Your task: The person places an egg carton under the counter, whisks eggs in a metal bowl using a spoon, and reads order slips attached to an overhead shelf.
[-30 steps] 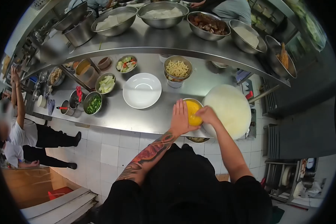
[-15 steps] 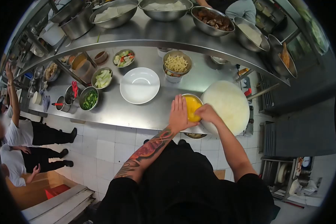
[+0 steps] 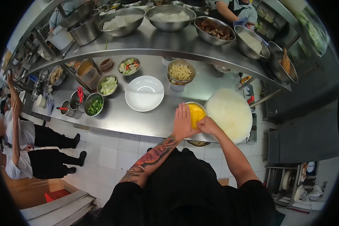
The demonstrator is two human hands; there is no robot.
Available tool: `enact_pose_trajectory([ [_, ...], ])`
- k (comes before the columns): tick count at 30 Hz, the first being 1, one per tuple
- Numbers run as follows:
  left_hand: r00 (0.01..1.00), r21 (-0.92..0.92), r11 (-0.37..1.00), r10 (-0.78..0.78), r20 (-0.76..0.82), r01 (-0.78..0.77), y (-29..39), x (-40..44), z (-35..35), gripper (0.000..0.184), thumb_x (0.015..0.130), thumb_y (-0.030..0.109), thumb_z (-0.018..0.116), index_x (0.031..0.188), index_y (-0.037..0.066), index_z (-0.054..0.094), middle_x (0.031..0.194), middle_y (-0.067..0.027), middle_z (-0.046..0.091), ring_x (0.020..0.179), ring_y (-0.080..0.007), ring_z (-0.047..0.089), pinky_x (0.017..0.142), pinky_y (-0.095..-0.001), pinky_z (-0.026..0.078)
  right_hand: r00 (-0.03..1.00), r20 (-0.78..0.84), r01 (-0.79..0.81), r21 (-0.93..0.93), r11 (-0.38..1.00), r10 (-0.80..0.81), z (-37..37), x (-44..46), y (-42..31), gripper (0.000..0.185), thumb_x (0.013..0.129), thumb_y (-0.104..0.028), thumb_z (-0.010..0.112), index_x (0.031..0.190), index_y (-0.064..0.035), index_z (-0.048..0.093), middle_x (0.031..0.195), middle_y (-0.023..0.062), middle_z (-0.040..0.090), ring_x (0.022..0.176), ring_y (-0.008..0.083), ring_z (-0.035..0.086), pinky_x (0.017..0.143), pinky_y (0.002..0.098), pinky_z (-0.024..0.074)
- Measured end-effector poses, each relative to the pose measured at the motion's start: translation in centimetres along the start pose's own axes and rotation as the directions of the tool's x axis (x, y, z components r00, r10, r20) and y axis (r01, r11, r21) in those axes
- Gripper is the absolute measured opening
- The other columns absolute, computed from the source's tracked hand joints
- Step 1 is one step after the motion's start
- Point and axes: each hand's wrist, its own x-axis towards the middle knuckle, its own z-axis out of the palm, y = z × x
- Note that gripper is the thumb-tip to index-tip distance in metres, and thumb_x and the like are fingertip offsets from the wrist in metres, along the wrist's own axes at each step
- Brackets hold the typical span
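A metal bowl of yellow liquid, like beaten egg (image 3: 196, 114), stands at the counter's front edge. Against its left side lies my left hand (image 3: 183, 122), its fingers stretched out and pressed flat along the bowl. My right hand (image 3: 208, 125) is closed at the bowl's lower right rim; what its fingers hold is hidden. Right beside the bowl is a large round pale board (image 3: 229, 115). An empty white plate (image 3: 144, 93) sits to the left, farther back.
Bowls of chopped greens (image 3: 94, 104), pale vegetable pieces (image 3: 108, 85), mixed vegetables (image 3: 129, 66) and noodles (image 3: 180, 72) stand on the counter. A metal shelf (image 3: 169, 52) with several large bowls crosses above. Two people (image 3: 26, 132) stand at the left; another person (image 3: 237, 11) is behind the shelf.
The view has shifted slightly. My right hand has moved a little lower at the bowl's rim, while my left hand stays against the side. At the left, the people have shifted their arms.
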Motion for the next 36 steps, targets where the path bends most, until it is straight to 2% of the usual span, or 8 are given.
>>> enact_pose_trajectory([
  [6, 1.0, 0.019, 1.0, 0.012, -0.005, -0.012, -0.3, -0.3, 0.5, 0.132, 0.059, 0.071, 0.076, 0.142, -0.018, 0.026, 0.151, -0.0366, 0.023, 0.143, -0.05, 0.02, 0.117, -0.0553, 0.017, 0.932, 0.359, -0.003, 0.138, 0.99, -0.047, -0.7, -1.0, -2.1, 0.013, 0.08, -0.013, 0.069, 0.081, -0.0003, 0.075, 0.068, 0.01, 0.071, 0.063, 0.0141, 0.066, 0.064, 0.0306, 0.0535],
  [8, 1.0, -0.007, 1.0, 0.022, -0.011, -0.022, -0.2, 0.1, 0.3, 0.13, 0.061, 0.074, 0.074, 0.14, -0.019, 0.029, 0.151, -0.0368, 0.024, 0.142, -0.0509, 0.022, 0.117, -0.0566, 0.018, 0.997, 0.063, 0.009, 0.407, 0.913, -0.038, 0.3, 0.4, 0.3, 0.017, 0.081, -0.018, 0.066, 0.078, -0.0026, 0.074, 0.063, 0.0114, 0.067, 0.059, 0.018, 0.064, 0.061, 0.0329, 0.052],
  [10, 1.0, 0.025, 1.0, 0.014, -0.003, -0.014, -0.3, 0.3, 0.6, 0.13, 0.061, 0.074, 0.073, 0.14, -0.019, 0.029, 0.151, -0.037, 0.024, 0.142, -0.051, 0.022, 0.117, -0.0568, 0.018, 0.981, 0.164, 0.127, -0.166, 0.978, -0.1, 0.6, -0.9, -1.6, 0.019, 0.081, -0.022, 0.065, 0.076, -0.0054, 0.073, 0.064, 0.0143, 0.065, 0.059, 0.0249, 0.065, 0.062, 0.0374, 0.0519],
  [16, 1.0, 0.018, 1.0, 0.015, 0.01, -0.015, -0.3, -0.1, 0.6, 0.132, 0.061, 0.075, 0.072, 0.142, -0.018, 0.026, 0.151, -0.0364, 0.023, 0.143, -0.0506, 0.019, 0.117, -0.0567, 0.017, 0.989, 0.143, 0.055, -0.145, 0.988, -0.034, 1.2, -1.0, -1.1, 0.017, 0.079, -0.022, 0.067, 0.077, -0.0065, 0.074, 0.071, 0.0142, 0.069, 0.064, 0.0271, 0.068, 0.066, 0.0374, 0.0543],
  [18, 1.0, -0.004, 1.0, 0.017, 0.007, -0.017, -0.1, -0.1, 0.6, 0.132, 0.062, 0.075, 0.072, 0.142, -0.018, 0.025, 0.151, -0.0364, 0.023, 0.143, -0.0506, 0.019, 0.117, -0.0567, 0.017, 0.999, 0.027, -0.043, 0.398, 0.916, 0.035, -0.5, 0.0, -0.9, 0.018, 0.079, -0.019, 0.069, 0.08, -0.0029, 0.075, 0.074, 0.0141, 0.072, 0.066, 0.0217, 0.069, 0.067, 0.034, 0.0546],
  [23, 0.999, -0.014, 1.0, 0.005, 0.037, -0.005, -0.2, 0.2, 0.6, 0.133, 0.061, 0.071, 0.075, 0.144, -0.018, 0.021, 0.153, -0.0366, 0.021, 0.145, -0.0493, 0.016, 0.118, -0.0545, 0.015, 0.998, 0.036, -0.056, 0.366, 0.929, 0.046, 0.3, 0.7, 0.2, 0.019, 0.078, -0.018, 0.071, 0.085, -0.001, 0.076, 0.075, 0.0122, 0.073, 0.066, 0.016, 0.067, 0.066, 0.0307, 0.0542],
  [26, 1.0, -0.01, 1.0, 0.003, 0.024, -0.003, -0.3, 0.1, 0.5, 0.134, 0.061, 0.071, 0.075, 0.144, -0.018, 0.021, 0.152, -0.0361, 0.021, 0.145, -0.0481, 0.017, 0.119, -0.0537, 0.015, 0.923, 0.367, 0.156, -0.086, 0.984, -0.114, -0.5, -0.7, -3.3, 0.016, 0.077, -0.019, 0.068, 0.08, -0.0041, 0.075, 0.075, 0.0154, 0.071, 0.068, 0.0267, 0.069, 0.067, 0.0366, 0.0548],
  [36, 1.0, -0.05, 0.999, 0.006, 0.004, -0.006, -0.4, -0.3, 0.2, 0.132, 0.059, 0.069, 0.078, 0.143, -0.018, 0.024, 0.152, -0.0355, 0.023, 0.145, -0.0488, 0.017, 0.118, -0.055, 0.016, 0.992, 0.091, -0.054, -0.294, 0.954, 0.084, 1.6, 0.6, -1.2, 0.018, 0.081, -0.02, 0.067, 0.082, -0.0037, 0.074, 0.079, 0.0189, 0.071, 0.073, 0.0273, 0.071, 0.07, 0.0383, 0.0549],
])
